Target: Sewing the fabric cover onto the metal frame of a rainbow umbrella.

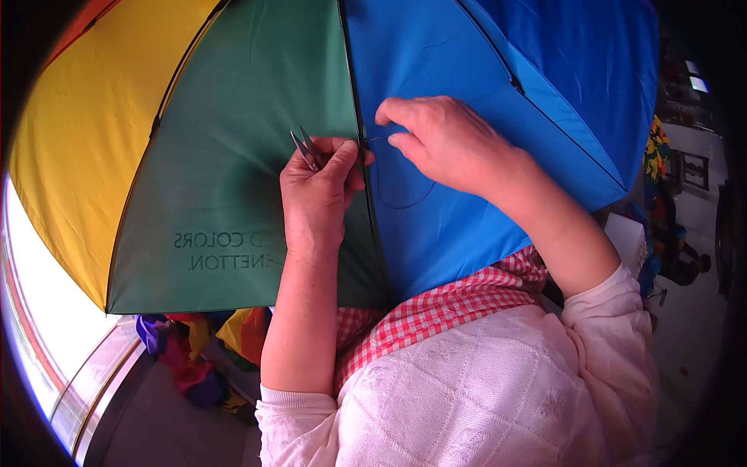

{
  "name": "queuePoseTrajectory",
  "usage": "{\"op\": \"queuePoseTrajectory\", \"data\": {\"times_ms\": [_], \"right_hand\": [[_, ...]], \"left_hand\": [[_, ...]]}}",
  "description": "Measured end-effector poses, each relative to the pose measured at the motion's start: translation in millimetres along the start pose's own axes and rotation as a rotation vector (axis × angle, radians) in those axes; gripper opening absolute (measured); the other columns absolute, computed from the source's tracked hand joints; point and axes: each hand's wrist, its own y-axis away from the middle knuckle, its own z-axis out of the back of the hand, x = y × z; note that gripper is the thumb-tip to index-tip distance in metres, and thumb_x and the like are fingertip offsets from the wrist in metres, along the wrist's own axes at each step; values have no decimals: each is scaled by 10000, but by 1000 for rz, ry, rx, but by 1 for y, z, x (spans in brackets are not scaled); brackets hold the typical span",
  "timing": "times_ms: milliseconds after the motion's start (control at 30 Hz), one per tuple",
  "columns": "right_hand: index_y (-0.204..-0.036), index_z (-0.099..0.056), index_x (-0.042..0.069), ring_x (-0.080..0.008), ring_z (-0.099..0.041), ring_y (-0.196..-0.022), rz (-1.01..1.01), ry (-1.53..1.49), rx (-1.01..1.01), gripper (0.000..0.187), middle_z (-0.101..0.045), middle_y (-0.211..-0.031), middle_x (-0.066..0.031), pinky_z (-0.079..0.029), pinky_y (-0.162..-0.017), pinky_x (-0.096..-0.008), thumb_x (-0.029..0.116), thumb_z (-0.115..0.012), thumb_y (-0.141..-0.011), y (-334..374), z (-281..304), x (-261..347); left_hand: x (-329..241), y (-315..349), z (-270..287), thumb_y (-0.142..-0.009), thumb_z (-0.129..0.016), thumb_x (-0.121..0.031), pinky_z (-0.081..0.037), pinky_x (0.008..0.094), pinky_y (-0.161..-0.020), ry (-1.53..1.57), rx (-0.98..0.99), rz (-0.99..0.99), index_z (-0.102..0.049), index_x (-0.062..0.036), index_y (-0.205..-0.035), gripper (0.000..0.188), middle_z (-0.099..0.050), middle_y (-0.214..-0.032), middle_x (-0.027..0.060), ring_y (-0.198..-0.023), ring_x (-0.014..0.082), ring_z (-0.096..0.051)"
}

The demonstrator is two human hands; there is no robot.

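Note:
An opened umbrella [249, 117] with yellow, green and blue panels spreads in front of me, its inner side and dark ribs showing. My left hand [319, 175] is closed around small metal snips [306, 149], blades pointing up. Its thumb and fingers also pinch at the rib [359, 117] between the green and blue panels. To the right, my right hand [447, 140] hovers over the blue panel, thumb and index finger apart; its other fingers are hidden. A dark thread [405, 207] loops below it from the rib. A thin needle-like piece [375, 140] sticks out beside my left fingertips.
Colourful folded cloth [198, 358] lies below the umbrella at the left, near a bright window [47, 288]. A red checked cloth [436, 307] crosses my lap. At the far right are a white box [625, 237] and a dark-clothed person [685, 268].

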Motion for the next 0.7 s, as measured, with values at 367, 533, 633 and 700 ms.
{"op": "queuePoseTrajectory", "data": {"times_ms": [367,533,633,700], "right_hand": [[-957,-593,-2,-300,-614,-642,-208,-530,276,155,-618,-708,-169,-489,-599,-362,71,-596,-821,39,5,23],[-916,-590,0,-341,-579,-627,-46,-16,-44,127,-614,-716,-152,-493,-595,-389,56,-610,-805,19,-6,14],[-900,-593,15,-348,-584,-684,-77,-36,-72,117,-633,-788,-140,-501,-617,-388,36,-611,-786,1,-25,7],[-893,-599,41,-325,-596,-808,16,32,-119,133,-641,-901,-126,-501,-670,-359,22,-611,-762,-4,-34,5]], "left_hand": [[6,0,-2,-883,-611,-81,-329,180,-424,-11,-51,-36,-606,-64,-814,72,-674,-753,66,-512,48,-498],[6,-1,0,-885,-608,-81,-331,184,-422,-20,-45,-48,-607,-66,-821,66,-671,-749,66,-509,51,-502],[5,-1,-1,-887,-607,-86,-328,184,-420,-18,-42,-51,-607,-65,-824,67,-670,-751,62,-507,50,-500],[6,0,-4,-896,-595,-108,-292,180,-385,-17,-41,-69,-610,-57,-811,100,-663,-754,60,-490,31,-458]]}}
